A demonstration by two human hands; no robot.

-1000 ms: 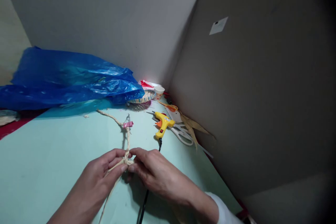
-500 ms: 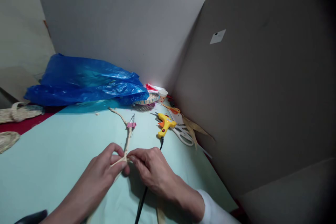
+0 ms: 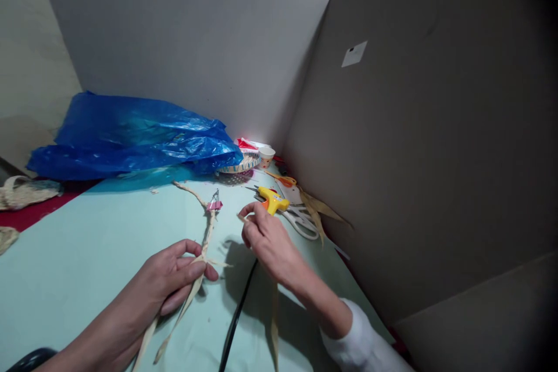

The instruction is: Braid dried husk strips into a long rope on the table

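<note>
A thin braid of pale dried husk runs up the table, and a pink binder clip grips it near its upper part. My left hand pinches the braid's lower end between thumb and fingers; loose strands trail below, and a short one sticks out to the right. Raised over the table just in front of the yellow glue gun, my right hand has its fingertips closed on a pale husk strip. Another length of strip shows below the right wrist; whether both are one piece I cannot tell.
White-handled scissors and dry husks lie by the right partition. A black cord crosses the table. Behind are a blue plastic bag, a paper cup and a basket. Woven pieces lie left.
My right hand has left the braid's end and moved up and right, with a husk strip in its fingers. My left hand stays on the braid. The view has shifted slightly.
</note>
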